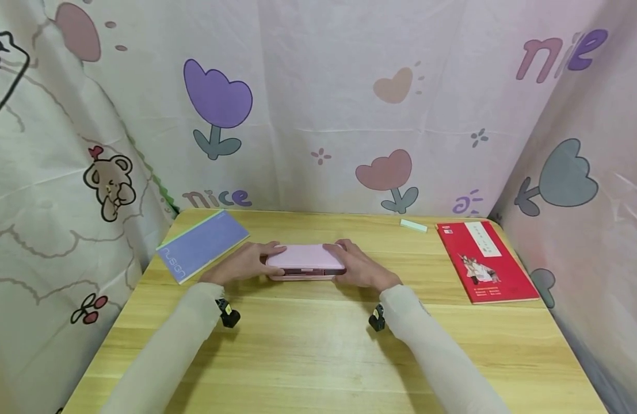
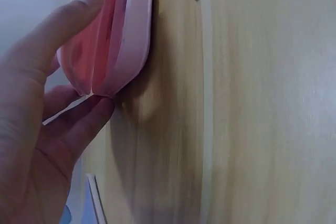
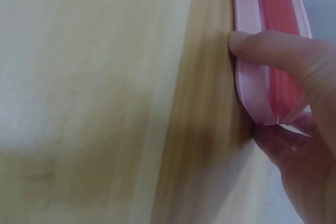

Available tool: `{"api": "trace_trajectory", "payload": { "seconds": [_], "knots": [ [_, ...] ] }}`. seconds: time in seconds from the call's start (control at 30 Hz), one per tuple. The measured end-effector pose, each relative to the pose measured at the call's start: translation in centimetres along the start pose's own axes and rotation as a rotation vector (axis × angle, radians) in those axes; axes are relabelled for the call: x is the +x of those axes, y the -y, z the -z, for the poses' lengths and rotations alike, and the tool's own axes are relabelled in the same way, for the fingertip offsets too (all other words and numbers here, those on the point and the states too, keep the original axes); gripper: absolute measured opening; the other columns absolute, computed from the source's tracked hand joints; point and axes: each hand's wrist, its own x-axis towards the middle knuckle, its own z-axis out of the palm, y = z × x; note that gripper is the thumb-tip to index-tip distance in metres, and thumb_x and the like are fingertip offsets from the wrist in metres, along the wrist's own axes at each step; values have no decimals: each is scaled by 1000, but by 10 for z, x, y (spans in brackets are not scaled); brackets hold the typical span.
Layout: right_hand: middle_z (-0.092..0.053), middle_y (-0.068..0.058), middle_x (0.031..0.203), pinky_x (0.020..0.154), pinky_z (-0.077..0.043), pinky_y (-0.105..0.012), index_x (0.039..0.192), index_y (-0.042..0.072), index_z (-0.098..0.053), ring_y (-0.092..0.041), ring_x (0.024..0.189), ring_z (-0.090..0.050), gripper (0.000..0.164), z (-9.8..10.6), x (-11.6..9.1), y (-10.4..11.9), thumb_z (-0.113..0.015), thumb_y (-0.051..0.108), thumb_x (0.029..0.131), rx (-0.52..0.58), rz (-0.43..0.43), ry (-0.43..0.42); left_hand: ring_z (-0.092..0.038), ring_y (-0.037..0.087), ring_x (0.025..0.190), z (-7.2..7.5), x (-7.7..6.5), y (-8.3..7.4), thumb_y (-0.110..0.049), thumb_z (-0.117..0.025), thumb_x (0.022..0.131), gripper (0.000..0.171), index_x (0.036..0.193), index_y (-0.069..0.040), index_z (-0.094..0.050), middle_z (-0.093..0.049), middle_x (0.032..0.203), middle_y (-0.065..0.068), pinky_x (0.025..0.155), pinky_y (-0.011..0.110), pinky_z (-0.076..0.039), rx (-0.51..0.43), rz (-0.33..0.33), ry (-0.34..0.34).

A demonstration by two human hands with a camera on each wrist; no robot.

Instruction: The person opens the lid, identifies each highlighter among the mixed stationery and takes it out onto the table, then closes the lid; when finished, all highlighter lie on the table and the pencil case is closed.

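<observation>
A pink pencil case [image 1: 305,255] lies lengthwise across the table near its back, its lid slightly raised along the front. Through the gap the reddish inside shows. My left hand [image 1: 247,263] grips the left end; in the left wrist view its thumb [image 2: 79,11] lies over the lid's front edge, with the other fingers around the end of the case. At the right end my right hand [image 1: 361,268] holds the case. In the right wrist view that thumb [image 3: 268,48] presses on the lower front wall, and the fingers reach behind the end.
A blue-purple booklet [image 1: 203,246] lies at an angle at the back left, close to my left wrist. On the right is a red book [image 1: 486,261]. A small pale green bar [image 1: 414,226] lies near the back edge. A printed curtain [image 1: 308,103] hangs behind the table.
</observation>
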Motion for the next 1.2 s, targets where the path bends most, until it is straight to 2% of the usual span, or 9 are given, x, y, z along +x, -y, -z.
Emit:
{"api": "trace_trajectory", "payload": {
  "seconds": [0.2, 0.33, 0.43, 0.6, 0.7, 0.83, 0.9, 1.0, 1.2],
  "knots": [
    [-38, -16, 169, 123, -44, -58, 170, 22, -39, -34, 147, -47, 89, -1, 1, -7, -86, 28, 95, 90, 10, -15, -31, 40, 165, -7, -5, 8, -69, -79, 91, 87, 164, -30, -52, -35, 178, 6, 131, 66, -30, -130, 34, -46],
    [-40, -15, 170, 123, -43, -60, 169, 20, -41, -33, 146, -48, 82, -1, 0, -12, -80, 41, 100, 182, 9, -42, -46, 39, 157, -12, -7, 9, -67, -77, 93, 84, 164, -29, -52, -39, 177, 4, 124, 62, -43, -205, 38, -94],
    [-46, -16, 167, 123, -43, -59, 167, 15, -45, -33, 146, -50, 75, 1, 0, -14, -74, 44, 104, 221, 15, -69, -55, 37, 150, -14, -8, 9, -65, -75, 96, 82, 165, -28, -51, -42, 175, 5, 118, 58, -51, -264, 45, -103],
    [-56, -17, 158, 118, -48, -55, 161, 8, -52, -31, 139, -55, 64, 3, 2, -15, -69, 39, 108, 257, 9, -92, -58, 36, 147, -17, -12, 10, -55, -80, 97, 79, 165, -26, -50, -50, 169, 9, 118, 54, -52, -337, 36, -125],
    [-60, -16, 154, 117, -51, -54, 157, 8, -55, -31, 136, -59, 61, 6, 5, -13, -67, 43, 109, 298, -28, -87, -57, 35, 148, -18, -15, 11, -43, -81, 99, 70, 160, -22, -54, -57, 161, 12, 122, 51, -48, -384, 31, -203],
    [-64, -14, 150, 118, -52, -55, 154, 11, -57, -33, 136, -64, 61, 10, 8, -10, -65, 50, 108, 338, -96, -88, -56, 35, 147, -17, -20, 13, -28, -77, 104, 46, 144, -13, -59, -63, 149, 13, 125, 48, -46, -424, 29, -343],
    [-66, -14, 149, 118, -52, -54, 152, 12, -58, -34, 136, -65, 60, 12, 10, -9, -64, 52, 108, 350, -122, -91, -56, 35, 146, -17, -22, 14, -22, -75, 105, 36, 135, -9, -59, -63, 146, 12, 125, 49, -46, -446, 33, -370],
    [-68, -13, 147, 118, -52, -54, 150, 14, -58, -33, 135, -66, 59, 13, 11, -8, -64, 54, 108, 371, -158, -101, -56, 38, 147, -18, -24, 17, -19, -74, 106, 33, 132, -5, -61, -57, 154, 12, 124, 52, -46, -440, 25, -349],
    [-63, -14, 153, 119, -49, -60, 155, 21, -54, -36, 140, -62, 68, 14, 12, -8, -59, 66, 105, 449, -233, -147, -46, 47, 154, -23, -21, 15, -20, -76, 104, 48, 149, -9, -63, -29, 179, 14, 128, 63, -35, -382, -5, -243]
  ]
}}
